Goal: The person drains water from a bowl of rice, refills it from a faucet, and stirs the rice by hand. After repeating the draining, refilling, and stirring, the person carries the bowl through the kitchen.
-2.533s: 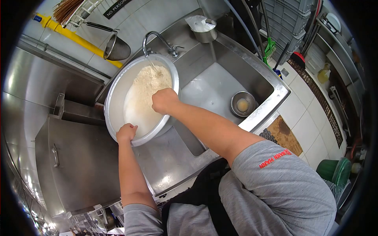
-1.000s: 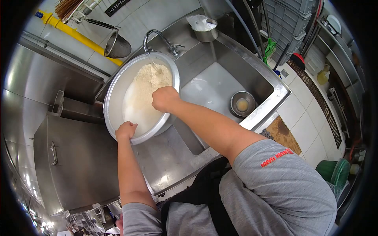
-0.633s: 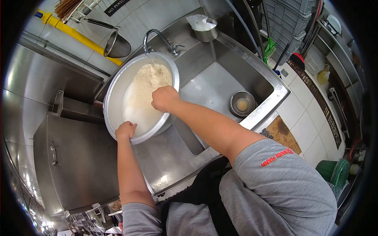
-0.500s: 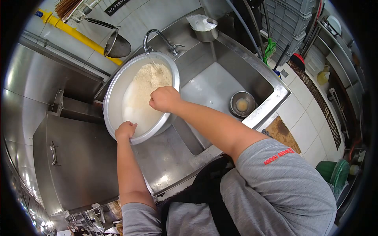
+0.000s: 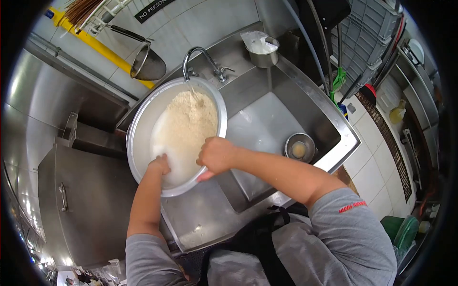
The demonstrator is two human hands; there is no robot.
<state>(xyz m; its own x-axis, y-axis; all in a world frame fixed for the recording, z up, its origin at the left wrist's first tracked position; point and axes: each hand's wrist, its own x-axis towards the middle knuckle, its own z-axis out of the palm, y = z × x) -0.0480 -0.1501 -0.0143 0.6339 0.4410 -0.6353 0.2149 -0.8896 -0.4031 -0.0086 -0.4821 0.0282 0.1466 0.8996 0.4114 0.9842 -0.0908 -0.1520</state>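
Observation:
A large metal bowl point(image 5: 138, 138) stands at the left side of the sink under the faucet point(image 5: 187, 62), and a stream of water falls into it. Inside, pale grains point(image 5: 188, 119) are heaped toward the faucet, with cloudy whitish water nearer me. My right hand point(image 5: 217, 155) is closed on the bowl's near right rim, its thumb outside. At the near left, my left hand point(image 5: 161, 164) reaches over the rim, fingers dipping toward the cloudy water; their tips are partly hidden.
The sink basin point(image 5: 262, 124) holds a small metal bowl point(image 5: 299, 147). A metal pot point(image 5: 263, 58) with a white bag stands at the back corner. A strainer point(image 5: 149, 63) hangs on the wall. Left of the sink is a steel cabinet point(image 5: 90, 200).
My right hand has gone from above the grains down to the near right rim. My left hand has moved inward over the rim. The view has shifted slightly.

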